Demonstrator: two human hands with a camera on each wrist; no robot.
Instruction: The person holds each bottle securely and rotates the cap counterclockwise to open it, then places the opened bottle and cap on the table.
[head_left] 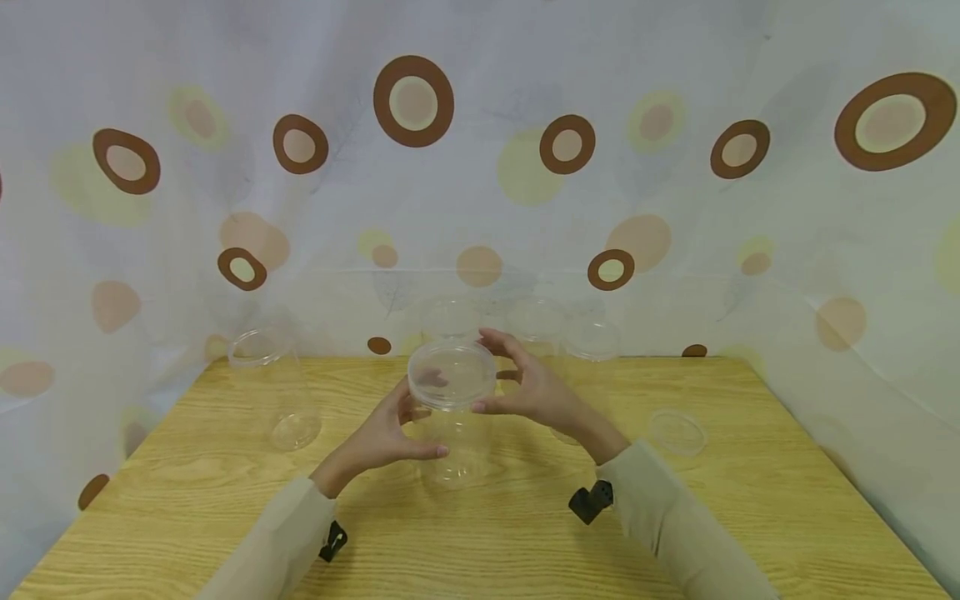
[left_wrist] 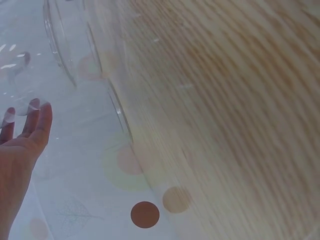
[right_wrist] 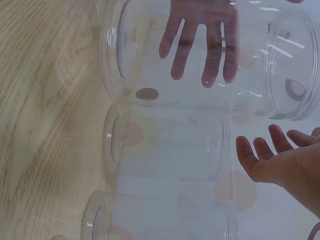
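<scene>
A clear plastic jar (head_left: pixel 453 450) stands upright before me, with a round clear lid (head_left: pixel 452 372) at its top. My left hand (head_left: pixel 382 433) grips the jar's body, thumb on the near side; its fingers show through the wall in the right wrist view. Around the lid's right side, my right hand (head_left: pixel 536 392) is spread with relaxed fingers. From the head, its thumb and index fingertip overlap the rim. The right wrist view shows the right hand (right_wrist: pixel 285 160) beside the lid (right_wrist: pixel 295 65), a gap between them.
Behind the hands, several clear jars stand near the wall, one with its rim (head_left: pixel 591 337) at the right. Another jar (head_left: pixel 273 383) is at the left. A clear disc (head_left: pixel 677 431) lies flat on the wooden table (head_left: pixel 480 550). A patterned curtain (head_left: pixel 480 208) hangs behind.
</scene>
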